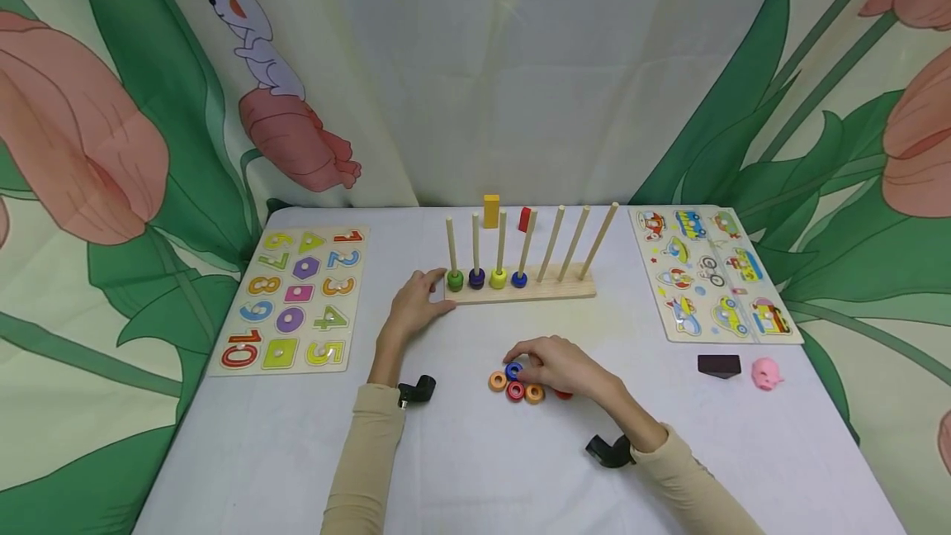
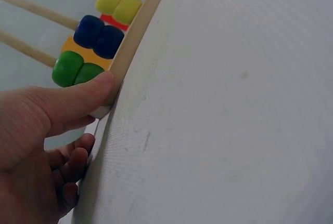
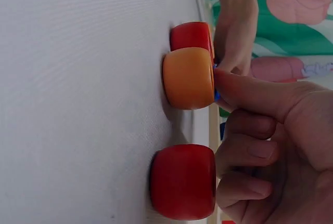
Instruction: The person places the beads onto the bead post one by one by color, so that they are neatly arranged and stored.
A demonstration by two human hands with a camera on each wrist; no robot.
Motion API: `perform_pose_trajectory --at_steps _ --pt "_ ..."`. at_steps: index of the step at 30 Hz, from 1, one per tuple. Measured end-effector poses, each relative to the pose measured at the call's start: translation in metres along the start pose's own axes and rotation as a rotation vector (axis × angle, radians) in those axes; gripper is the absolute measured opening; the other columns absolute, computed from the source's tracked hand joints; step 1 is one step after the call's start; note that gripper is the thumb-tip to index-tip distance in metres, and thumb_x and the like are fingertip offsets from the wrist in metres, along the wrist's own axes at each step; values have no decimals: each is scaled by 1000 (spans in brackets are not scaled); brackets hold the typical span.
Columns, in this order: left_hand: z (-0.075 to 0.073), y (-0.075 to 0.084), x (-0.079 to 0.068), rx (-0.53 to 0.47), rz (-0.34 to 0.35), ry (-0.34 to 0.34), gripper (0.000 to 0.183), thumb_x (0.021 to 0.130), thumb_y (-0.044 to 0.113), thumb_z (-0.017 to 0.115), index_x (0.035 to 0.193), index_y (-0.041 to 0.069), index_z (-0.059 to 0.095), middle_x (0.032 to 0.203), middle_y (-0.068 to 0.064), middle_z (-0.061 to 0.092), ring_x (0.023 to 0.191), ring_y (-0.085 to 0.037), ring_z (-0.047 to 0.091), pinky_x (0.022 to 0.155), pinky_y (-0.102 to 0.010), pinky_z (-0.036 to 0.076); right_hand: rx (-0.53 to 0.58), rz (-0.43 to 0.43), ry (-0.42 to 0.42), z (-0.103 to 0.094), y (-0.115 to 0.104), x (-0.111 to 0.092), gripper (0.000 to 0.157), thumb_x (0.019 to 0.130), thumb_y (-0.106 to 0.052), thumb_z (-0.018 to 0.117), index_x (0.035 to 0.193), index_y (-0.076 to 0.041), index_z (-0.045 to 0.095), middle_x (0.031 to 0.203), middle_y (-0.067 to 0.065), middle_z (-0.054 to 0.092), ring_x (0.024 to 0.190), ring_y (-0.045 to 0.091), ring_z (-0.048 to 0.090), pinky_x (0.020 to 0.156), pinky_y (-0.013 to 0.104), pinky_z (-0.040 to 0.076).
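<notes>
The wooden peg stand's base (image 1: 550,293) carries several upright pegs. Its left pegs hold green (image 1: 455,281), dark blue (image 1: 476,278), yellow (image 1: 498,278) and blue beads (image 1: 519,280); the right three pegs are bare. With thumb and fingers, my left hand (image 1: 412,306) grips the base's left end. In front of the stand, my right hand (image 1: 562,366) pinches a loose blue bead (image 1: 513,371), mostly hidden behind an orange bead (image 3: 188,78) in the right wrist view. Around it lie a red bead (image 1: 516,391) and another orange bead (image 1: 497,381). A further red bead (image 3: 183,182) sits under my curled fingers.
A number puzzle board (image 1: 300,293) lies at left, a vehicle puzzle board (image 1: 706,271) at right. Behind the stand are a yellow block (image 1: 491,211) and a red block (image 1: 524,220). A dark block (image 1: 719,365) and a pink pig toy (image 1: 766,373) sit at right.
</notes>
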State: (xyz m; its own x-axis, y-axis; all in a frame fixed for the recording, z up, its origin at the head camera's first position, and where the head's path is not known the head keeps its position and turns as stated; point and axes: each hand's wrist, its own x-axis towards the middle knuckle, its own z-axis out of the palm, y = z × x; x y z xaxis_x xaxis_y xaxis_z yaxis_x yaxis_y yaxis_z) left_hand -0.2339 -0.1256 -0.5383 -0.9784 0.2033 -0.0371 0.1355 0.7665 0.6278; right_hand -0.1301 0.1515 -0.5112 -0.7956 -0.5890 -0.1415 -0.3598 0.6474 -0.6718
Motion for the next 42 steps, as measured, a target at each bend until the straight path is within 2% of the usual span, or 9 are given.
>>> perform_pose_trajectory --at_steps 8,12,15,18,23,27,34,39,42 --pt "-1 2 0 -1 -14 -1 70 80 39 76 140 17 48 95 -5 49 77 -20 43 64 -32 35 -63 -9 37 3 2 0 22 90 -27 66 111 -20 65 60 -11 47 50 4 43 49 24 34" --pt "0 2 0 7 -20 -6 70 80 39 75 140 17 47 95 -5 48 77 -19 43 64 -32 34 -169 9 118 -4 -5 4 24 89 -33 66 108 -20 63 60 -14 46 50 3 42 49 24 34" --pt "1 0 0 11 -22 -8 70 80 40 75 141 17 47 95 -4 48 77 -19 43 64 -31 34 -190 18 207 -21 -18 7 27 89 -38 65 109 -19 63 59 -13 45 49 4 40 48 24 33" --pt "1 0 0 6 -23 -5 70 80 40 75 140 17 48 95 -4 48 77 -19 43 64 -31 34 -149 -22 349 -48 -37 12 30 90 -40 63 111 -18 63 59 -11 47 48 6 41 46 25 33" --pt "1 0 -1 -2 -25 6 69 80 39 76 140 17 48 94 -5 48 77 -19 43 64 -32 34 -95 -150 712 -96 -62 24 33 92 -34 62 115 -10 62 59 -7 47 47 10 41 44 27 31" --pt "1 0 0 -3 -9 -3 69 80 39 75 140 17 48 94 -5 48 76 -19 42 64 -32 34 -116 -110 901 -121 -68 36 36 93 -32 61 117 -6 60 57 -4 44 45 13 39 44 30 28" --pt "0 2 0 -8 11 6 69 80 36 76 140 15 49 94 -5 49 75 -19 42 63 -32 34 -150 65 835 -126 -60 51 45 95 -41 53 123 -5 56 57 -2 47 43 15 41 41 32 30" --pt "1 3 0 2 13 8 69 80 37 76 139 15 49 94 -6 49 76 -20 42 64 -32 34 -74 3 888 -112 -53 45 41 95 -36 56 125 -7 55 57 -2 46 44 15 41 44 32 29" --pt "1 2 -1 -2 4 10 69 81 37 75 140 15 48 94 -6 49 76 -20 42 64 -32 34 -26 -32 851 -96 -45 31 34 94 -32 60 119 -9 58 56 -3 45 45 14 40 44 31 29"
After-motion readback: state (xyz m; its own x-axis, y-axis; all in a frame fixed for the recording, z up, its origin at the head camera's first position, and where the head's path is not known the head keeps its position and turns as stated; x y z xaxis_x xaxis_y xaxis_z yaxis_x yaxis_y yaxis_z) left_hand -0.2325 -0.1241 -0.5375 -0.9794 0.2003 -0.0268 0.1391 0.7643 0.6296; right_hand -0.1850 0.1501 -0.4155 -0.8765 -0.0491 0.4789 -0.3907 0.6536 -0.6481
